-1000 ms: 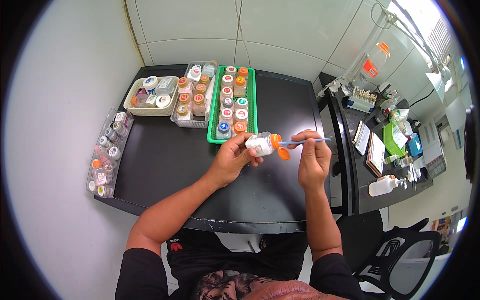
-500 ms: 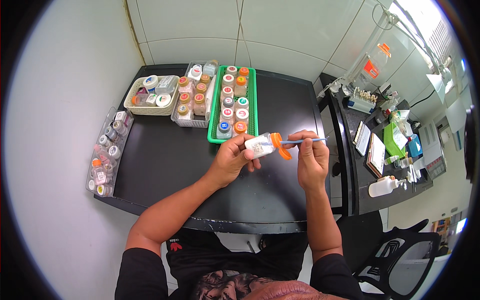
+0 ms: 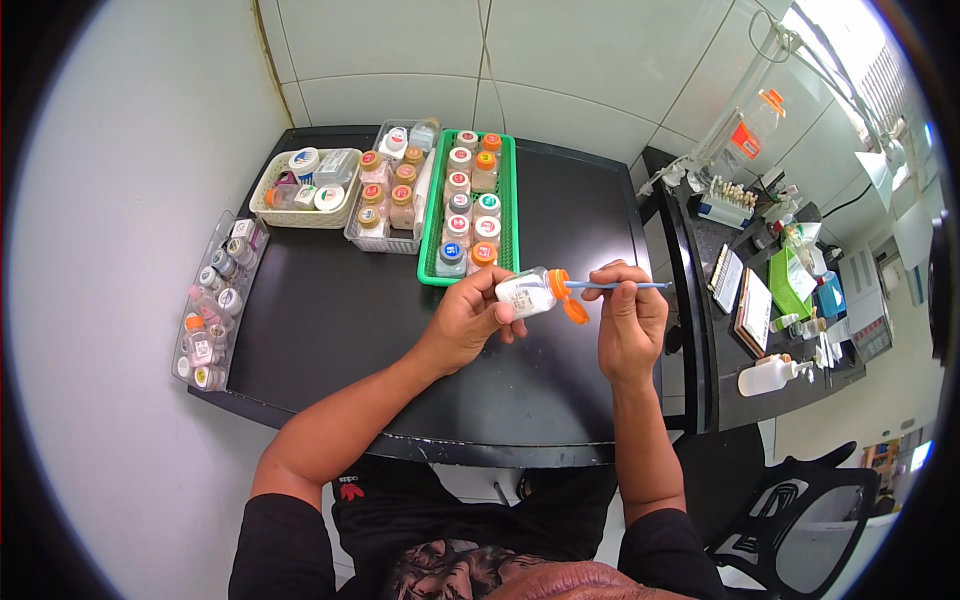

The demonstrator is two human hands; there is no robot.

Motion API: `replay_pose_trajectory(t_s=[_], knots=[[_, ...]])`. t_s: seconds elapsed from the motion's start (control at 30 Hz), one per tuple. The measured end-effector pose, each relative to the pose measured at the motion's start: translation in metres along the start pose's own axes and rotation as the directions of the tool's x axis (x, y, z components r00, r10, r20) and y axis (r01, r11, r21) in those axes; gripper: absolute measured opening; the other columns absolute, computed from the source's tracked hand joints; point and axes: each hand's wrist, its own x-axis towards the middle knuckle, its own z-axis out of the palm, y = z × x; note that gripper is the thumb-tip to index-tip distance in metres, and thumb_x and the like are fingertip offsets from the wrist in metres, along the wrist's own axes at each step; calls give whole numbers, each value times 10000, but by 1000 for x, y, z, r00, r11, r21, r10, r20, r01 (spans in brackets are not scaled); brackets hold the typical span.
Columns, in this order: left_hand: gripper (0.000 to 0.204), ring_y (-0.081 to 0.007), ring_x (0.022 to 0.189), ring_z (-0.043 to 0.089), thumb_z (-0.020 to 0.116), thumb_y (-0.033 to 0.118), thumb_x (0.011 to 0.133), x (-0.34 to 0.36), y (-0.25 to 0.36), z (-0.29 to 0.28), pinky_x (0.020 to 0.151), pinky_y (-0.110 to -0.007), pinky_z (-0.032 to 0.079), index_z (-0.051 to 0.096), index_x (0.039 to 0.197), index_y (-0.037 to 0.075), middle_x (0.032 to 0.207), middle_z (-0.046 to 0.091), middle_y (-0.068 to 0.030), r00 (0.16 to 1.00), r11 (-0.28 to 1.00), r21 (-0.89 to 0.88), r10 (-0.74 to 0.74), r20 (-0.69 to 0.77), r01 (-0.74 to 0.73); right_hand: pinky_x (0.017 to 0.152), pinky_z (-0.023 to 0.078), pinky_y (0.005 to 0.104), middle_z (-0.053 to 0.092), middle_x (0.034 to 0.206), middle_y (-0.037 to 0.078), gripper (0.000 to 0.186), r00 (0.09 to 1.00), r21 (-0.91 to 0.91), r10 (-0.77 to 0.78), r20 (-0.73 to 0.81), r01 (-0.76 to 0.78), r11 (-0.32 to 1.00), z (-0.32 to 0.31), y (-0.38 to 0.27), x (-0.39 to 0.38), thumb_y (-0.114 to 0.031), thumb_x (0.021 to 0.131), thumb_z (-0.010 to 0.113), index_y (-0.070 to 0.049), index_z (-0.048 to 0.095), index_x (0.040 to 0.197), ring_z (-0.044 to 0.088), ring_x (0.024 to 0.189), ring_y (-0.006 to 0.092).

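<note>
My left hand [image 3: 474,318] is closed round a small clear bottle [image 3: 526,293] with white contents, tilted with its mouth to the right. Its orange flip lid [image 3: 574,311] hangs open below the orange collar. Between the thumb and fingers of my right hand [image 3: 630,312] is a thin blue stick [image 3: 610,286], held level, its left end at the bottle's mouth. Whether that end reaches inside, I cannot tell. Just beyond my left hand stands a green basket [image 3: 427,255] of several bottles with coloured caps.
Left of the green basket stand a grey basket [image 3: 392,245] and a cream basket [image 3: 312,220], both holding containers. A clear tray [image 3: 236,330] of jars lies along the black table's [image 3: 330,330] left edge. On the right, a side counter [image 3: 720,370] carries a white bottle [image 3: 764,377] and notebooks.
The bottle and the blue stick have shifted slightly to the right together with both hands. Each hand keeps its hold.
</note>
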Motion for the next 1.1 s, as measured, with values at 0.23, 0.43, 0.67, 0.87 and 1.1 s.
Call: replay_pose_trajectory(t_s=[0.23, 0.43, 0.67, 0.87, 1.1], knots=[[643, -122, 898, 720, 808, 491, 957, -1, 1, 1, 747, -257, 579, 581, 1330, 18, 1146, 718, -62, 1000, 1000, -13, 2, 0, -2, 886, 499, 331, 683, 1010, 126, 321, 998, 112, 62, 31, -65, 992, -1, 2, -1, -182, 1154, 502, 61, 706, 1106, 671, 903, 175], [638, -128, 930, 722, 821, 447, 956, -1, -1, 0, 775, -263, 585, 571, 1360, 22, 1182, 712, -63, 1000, 1000, -29, -1, 11, 1, 883, 495, 333, 685, 1018, 126, 317, 996, 147, 88, -6, -86, 985, -1, 1, -1, -182, 1155, 496, 48, 709, 1105, 656, 888, 172], [619, -167, 1027, 733, 784, 332, 1004, 0, 11, 10, 838, -278, 606, 521, 1481, 38, 1281, 677, -93, 996, 995, 91, 40, -75, -33, 814, 515, 319, 684, 1005, 126, 320, 991, -159, -71, 112, 88, 983, -2, -5, 0, -190, 1153, 501, 49, 703, 1084, 645, 879, 175], [609, -194, 1219, 674, 781, 139, 1003, 2, 6, 8, 1023, -336, 582, 501, 1540, 70, 1353, 639, -98, 997, 997, 25, 69, -45, -68, 816, 523, 313, 678, 938, 121, 315, 995, -194, -74, 70, 86, 977, 4, -8, 1, -193, 1144, 520, 40, 715, 1060, 650, 858, 175], [609, -192, 1227, 672, 779, 75, 991, 4, 3, 5, 1030, -337, 574, 514, 1539, 58, 1382, 628, -106, 994, 995, -39, 92, -54, -94, 795, 510, 321, 675, 926, 110, 312, 997, -207, -45, 67, 58, 977, 3, -9, 1, -193, 1141, 524, 36, 717, 1051, 634, 846, 167]])
